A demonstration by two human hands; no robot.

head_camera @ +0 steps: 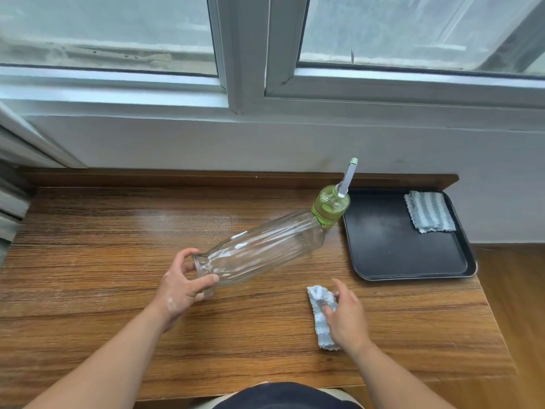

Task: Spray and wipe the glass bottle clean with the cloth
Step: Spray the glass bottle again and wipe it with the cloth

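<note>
While our left hand (182,286) clamps the tilted glass bottle (259,249) by its mouth above the counter (103,231), our right hand (345,314) closes on the cloth (320,315); wet glass could slip from that narrow grip.

Single wide-angle view, worn on the head, looking forward and steeply down over a wooden table (118,261). Close enough that both forearms enter from the bottom edge, with the left hand (180,286) and right hand (346,315) in the lower middle. Faces a wall and window (118,31) across the top third (straight frame lines bowed by the lens). Table fills the centre, its far edge against the wall, its right end and a black tray (383,249) inside the frame at right. Own lap just visible at bottom centre. No second view to share anything with.
</note>
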